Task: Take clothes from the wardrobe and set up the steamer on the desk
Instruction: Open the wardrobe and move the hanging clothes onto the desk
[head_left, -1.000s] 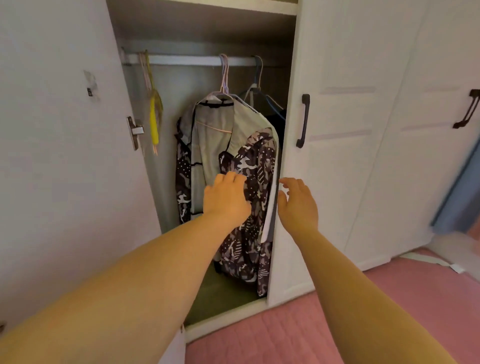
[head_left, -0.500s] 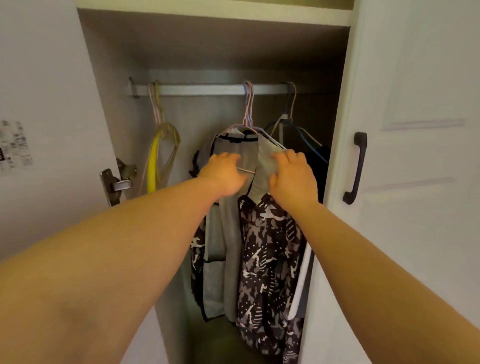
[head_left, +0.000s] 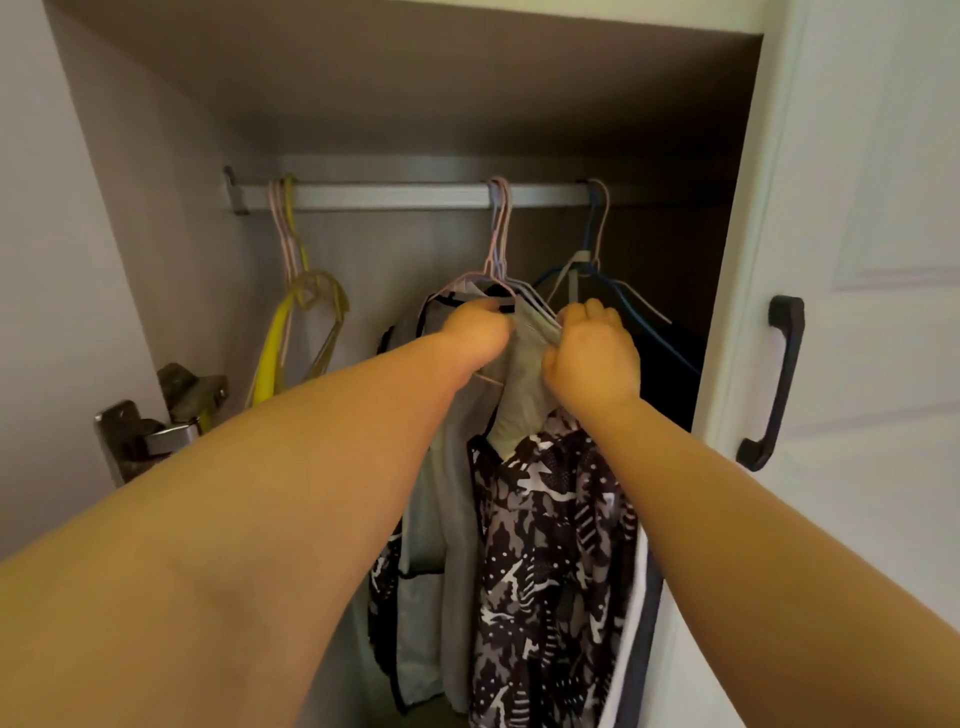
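Hands are working at the collar of the grey jacket (head_left: 519, 374), which is hanging w/ a camo-print garment (head_left: 550, 545) on the pink hanger (head_left: 496, 249) at 12 o'clock on the rail (head_left: 405, 196), inside the wardrobe (head_left: 363, 78). Left hand (head_left: 475, 332) is clenching the collar/hanger shoulder at approx 11 o'clock of the jacket; right hand (head_left: 592, 356) is curling shut on the fabric edge at 1 o'clock, knuckles toward the camera, fingertips hidden, so exact purchase is unclear. Risk: both are probably gripping cloth, not the hook, so pulling outward is likely dragging the jacket off one hanger arm and dumping it on the wardrobe floor. Several hooks seem bunched at that spot, so lifting one may be snagging a neighbour. Blue hanger (head_left: 587, 244) at 2 o'clock is sitting close enough to tangle w/ the right wrist. Yellow hangers (head_left: 291, 322) at 9 o'clock are well apart, no issue. Steamer & desk are not in view.
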